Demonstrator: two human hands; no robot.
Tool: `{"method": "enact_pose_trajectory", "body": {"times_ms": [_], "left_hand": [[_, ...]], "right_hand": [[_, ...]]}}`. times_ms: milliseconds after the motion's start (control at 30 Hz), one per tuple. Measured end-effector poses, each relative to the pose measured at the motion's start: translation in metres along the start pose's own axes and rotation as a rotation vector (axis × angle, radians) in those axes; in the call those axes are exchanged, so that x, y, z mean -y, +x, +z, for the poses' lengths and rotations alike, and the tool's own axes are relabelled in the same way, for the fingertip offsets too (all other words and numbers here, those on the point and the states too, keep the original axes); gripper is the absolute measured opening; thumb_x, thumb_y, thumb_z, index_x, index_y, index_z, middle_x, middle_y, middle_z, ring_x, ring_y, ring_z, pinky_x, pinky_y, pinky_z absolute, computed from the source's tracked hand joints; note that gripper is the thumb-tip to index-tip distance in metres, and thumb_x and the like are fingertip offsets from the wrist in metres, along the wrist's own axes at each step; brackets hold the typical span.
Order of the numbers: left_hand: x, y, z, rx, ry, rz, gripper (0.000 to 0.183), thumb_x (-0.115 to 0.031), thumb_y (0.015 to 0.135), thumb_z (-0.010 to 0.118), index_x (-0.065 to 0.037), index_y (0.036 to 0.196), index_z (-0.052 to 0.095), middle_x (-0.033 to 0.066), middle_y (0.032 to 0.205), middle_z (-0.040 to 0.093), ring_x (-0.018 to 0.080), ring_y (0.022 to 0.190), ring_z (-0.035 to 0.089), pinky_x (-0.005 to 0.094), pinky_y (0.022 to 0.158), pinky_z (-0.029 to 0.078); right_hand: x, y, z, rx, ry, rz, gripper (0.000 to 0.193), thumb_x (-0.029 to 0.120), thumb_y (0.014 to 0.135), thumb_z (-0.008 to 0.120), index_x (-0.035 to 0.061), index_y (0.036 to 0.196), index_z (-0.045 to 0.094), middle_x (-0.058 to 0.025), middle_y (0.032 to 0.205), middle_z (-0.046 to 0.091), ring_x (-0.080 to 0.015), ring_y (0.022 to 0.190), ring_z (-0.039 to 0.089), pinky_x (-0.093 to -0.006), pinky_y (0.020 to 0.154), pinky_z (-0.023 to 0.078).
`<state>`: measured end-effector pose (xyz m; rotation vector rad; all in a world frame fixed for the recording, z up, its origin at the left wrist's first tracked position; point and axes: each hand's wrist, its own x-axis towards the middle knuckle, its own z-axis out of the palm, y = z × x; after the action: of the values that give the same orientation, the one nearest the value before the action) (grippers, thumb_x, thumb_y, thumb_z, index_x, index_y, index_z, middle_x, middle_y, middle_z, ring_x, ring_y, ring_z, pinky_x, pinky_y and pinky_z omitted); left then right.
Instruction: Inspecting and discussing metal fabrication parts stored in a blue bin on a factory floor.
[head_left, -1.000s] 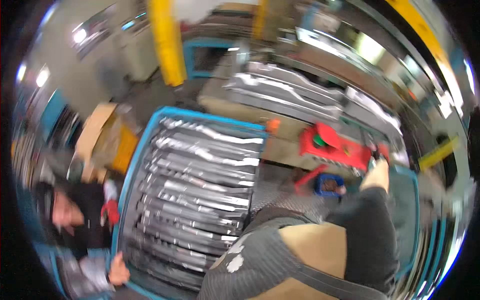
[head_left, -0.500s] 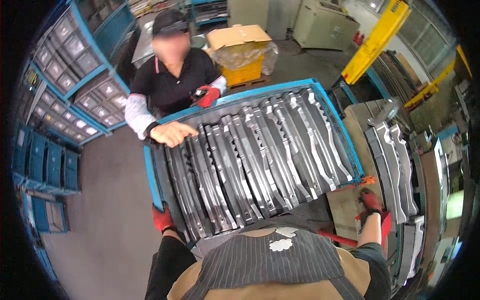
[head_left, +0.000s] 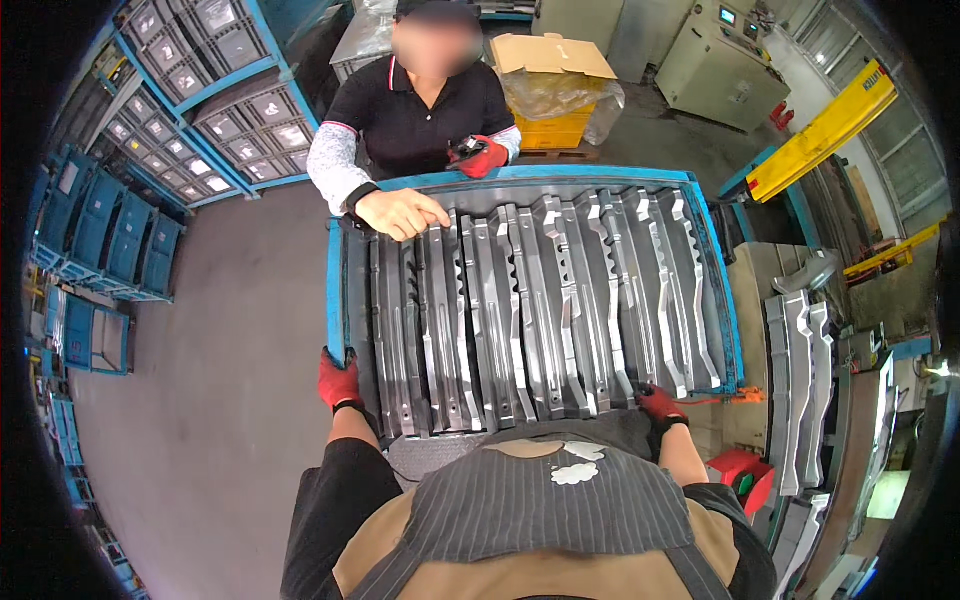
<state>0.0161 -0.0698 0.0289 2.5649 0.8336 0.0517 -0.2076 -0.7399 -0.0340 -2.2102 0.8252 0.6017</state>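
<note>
Long, ribbed, grey pressed metal parts lie side by side in a blue-framed bin in front of me. My left hand, in a red glove with dark fingertips, is closed round the bin's left side near its front corner. At the near edge, my right hand, also red-gloved, has its fingers curled by the near ends of the right-hand parts. What those fingers grip is hidden. Across the bin, a co-worker's bare hand points down at the parts' far ends. The co-worker's other, red-gloved hand holds a small dark object.
To the right, more metal parts lie beside a red container. An orange fitting is at the bin's right corner. Blue racks with grey crates stand at the left. Behind are a yellow box and a yellow post.
My right hand has moved left from beside the red container to the bin's near edge. My view has turned, so the bin looks straighter. The co-worker still points at the parts.
</note>
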Motion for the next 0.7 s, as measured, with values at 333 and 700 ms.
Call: {"method": "enact_pose_trajectory", "body": {"times_ms": [333,700], "left_hand": [[0.011,-0.003,-0.007,-0.054,0.020,-0.021,0.064,-0.041,0.073,0.068,-0.016,0.128,0.047,0.0116,0.119,0.058,0.0327,0.106,0.057,0.0429,0.087,0.047],[0.004,0.000,-0.002,-0.049,0.019,-0.046,0.067,-0.038,0.072,0.071,-0.014,0.129,0.046,0.0119,0.121,0.057,0.0331,0.106,0.056,0.0423,0.088,0.046]], "right_hand": [[0.004,-0.047,-0.030,0.108,-0.182,0.273,0.044,0.041,0.081,0.054,0.0059,0.106,0.063,-0.0150,0.099,0.065,-0.0291,0.093,0.061,-0.0397,0.080,0.046],[0.087,0.026,-0.016,0.107,-0.082,-0.129,0.049,0.034,0.082,0.061,0.0059,0.121,0.054,-0.0175,0.111,0.062,-0.0320,0.103,0.059,-0.0393,0.089,0.046]]}}
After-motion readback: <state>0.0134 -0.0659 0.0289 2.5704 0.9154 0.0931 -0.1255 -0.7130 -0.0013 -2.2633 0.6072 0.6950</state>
